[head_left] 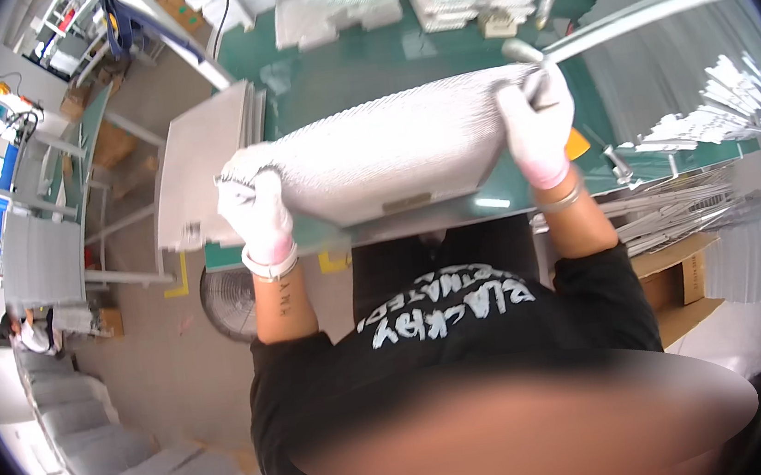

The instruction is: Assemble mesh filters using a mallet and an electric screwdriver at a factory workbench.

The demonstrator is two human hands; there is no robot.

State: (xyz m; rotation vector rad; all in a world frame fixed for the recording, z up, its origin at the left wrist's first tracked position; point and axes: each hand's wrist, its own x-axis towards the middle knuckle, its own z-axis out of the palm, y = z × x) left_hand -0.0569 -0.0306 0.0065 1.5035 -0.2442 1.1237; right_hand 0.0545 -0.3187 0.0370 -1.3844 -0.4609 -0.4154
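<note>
Silvery, finely ridged, broad panel (389,139) is at near edge of green, smooth-topped worktop (336,80); contact betw. them I can't tell. My white-gloved L. fingers (270,193) & white-gloved R. fingers (516,110) grasp its opp. ends, prob. so wt. is shared w/o mid-span sag.

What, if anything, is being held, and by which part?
A wide, silvery-white, finely ridged sheet: the white-gloved left hand grips its left end, the white-gloved right hand its right end.
</note>
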